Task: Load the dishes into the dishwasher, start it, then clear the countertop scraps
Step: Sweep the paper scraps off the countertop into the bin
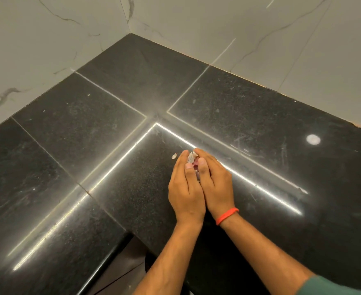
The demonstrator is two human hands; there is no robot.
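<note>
Both of my hands sit pressed side by side on the table, the left hand (186, 188) and the right hand (214, 184) cupped toward each other with their inner edges touching and the thumbs lying close together on top. Between the fingertips and thumbs I hold a small bunch of scraps (192, 158), pale papery bits with a touch of pink showing in the gap; how much is gathered inside the cupped palms I cannot tell. One loose scrap (174, 155) lies on the table just to the left of my left fingertips, apart from the bunch. An orange band (227, 216) circles my right wrist, and a green sleeve (337, 286) shows at the near right edge. My hands rest on the near slab of the black speckled table (90, 145), whose polished top is split by thin pale seams and carries bright strip reflections that meet in a corner just beyond my fingers. A round light reflection (313, 139) shows on the table to the far right. White marble-veined wall tiles (47, 39) rise behind the table on the left and far sides, meeting in a corner.
</note>
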